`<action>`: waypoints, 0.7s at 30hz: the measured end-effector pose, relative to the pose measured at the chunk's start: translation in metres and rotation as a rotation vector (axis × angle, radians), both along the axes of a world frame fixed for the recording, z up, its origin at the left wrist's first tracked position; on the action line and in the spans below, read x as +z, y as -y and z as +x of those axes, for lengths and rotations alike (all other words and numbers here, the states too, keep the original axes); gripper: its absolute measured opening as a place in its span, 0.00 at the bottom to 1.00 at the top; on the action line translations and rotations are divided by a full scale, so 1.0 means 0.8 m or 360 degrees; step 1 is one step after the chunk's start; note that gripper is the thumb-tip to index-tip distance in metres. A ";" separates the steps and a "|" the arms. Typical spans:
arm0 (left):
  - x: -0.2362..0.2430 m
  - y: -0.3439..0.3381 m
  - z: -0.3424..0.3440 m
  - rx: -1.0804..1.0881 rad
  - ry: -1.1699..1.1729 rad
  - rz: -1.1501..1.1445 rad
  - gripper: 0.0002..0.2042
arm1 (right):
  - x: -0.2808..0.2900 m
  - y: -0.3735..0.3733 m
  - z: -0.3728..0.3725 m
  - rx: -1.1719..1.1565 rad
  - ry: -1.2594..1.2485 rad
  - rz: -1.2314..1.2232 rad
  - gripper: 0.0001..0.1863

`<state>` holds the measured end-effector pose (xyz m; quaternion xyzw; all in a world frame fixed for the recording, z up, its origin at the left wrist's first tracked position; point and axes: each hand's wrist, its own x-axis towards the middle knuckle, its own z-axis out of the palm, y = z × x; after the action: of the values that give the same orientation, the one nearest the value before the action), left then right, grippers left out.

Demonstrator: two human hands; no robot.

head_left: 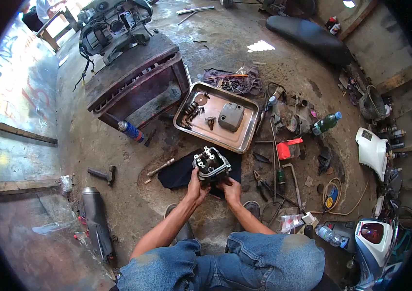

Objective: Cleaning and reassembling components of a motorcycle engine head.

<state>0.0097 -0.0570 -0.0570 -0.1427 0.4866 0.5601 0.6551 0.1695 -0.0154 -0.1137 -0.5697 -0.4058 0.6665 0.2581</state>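
Between my two hands is a metal engine cylinder head (212, 164), its open top and valve gear facing up. My left hand (197, 188) grips its left side, and my right hand (230, 189) holds it low on the right, with some fingers hidden underneath. A dark cloth (179, 173) lies on the floor beneath it. Just beyond stands a metal tray (211, 137) bearing a grey valve cover (231, 117), a camshaft (190, 114), a round sprocket (201, 99) and smaller parts.
A hammer (104, 175), a spray can (131, 131) and an exhaust muffler (96, 220) lie left. Pliers (260, 185), a red box (289, 148), a green bottle (327, 123) and a coiled hose (333, 194) are right. An engine (116, 30) rests on a wooden stand (133, 82).
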 end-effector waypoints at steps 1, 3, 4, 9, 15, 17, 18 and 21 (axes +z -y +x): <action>-0.001 0.003 0.001 0.0002 -0.0002 -0.0001 0.24 | -0.004 -0.001 -0.004 0.0091 0.0255 0.0075 0.13; -0.004 0.006 0.002 0.0004 -0.0019 0.0011 0.24 | -0.010 -0.003 -0.008 0.0057 0.0284 0.0109 0.12; -0.001 0.005 0.005 0.0002 -0.0016 0.0011 0.24 | -0.011 -0.004 -0.007 0.0019 0.0320 0.0143 0.11; 0.008 0.007 0.007 0.0078 -0.0102 -0.0038 0.24 | 0.011 -0.003 -0.018 -0.0029 -0.0008 -0.0082 0.11; -0.031 0.015 0.015 -0.0032 -0.0175 0.0026 0.24 | -0.023 0.001 -0.007 -0.0035 0.0118 0.0078 0.11; -0.030 0.018 0.018 -0.0060 -0.0212 0.0049 0.23 | -0.027 0.004 -0.001 -0.0067 0.0080 0.0076 0.11; -0.030 0.020 0.019 -0.0088 -0.0251 0.0074 0.23 | -0.029 0.005 0.002 -0.0094 0.0119 0.0069 0.11; -0.035 0.027 0.011 -0.0113 -0.0320 0.0108 0.22 | -0.025 0.013 -0.004 -0.0119 0.0133 0.0066 0.10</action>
<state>0.0189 -0.0789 -0.0852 -0.0459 0.5354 0.5641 0.6269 0.1660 -0.0255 -0.1334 -0.6062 -0.4083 0.6235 0.2774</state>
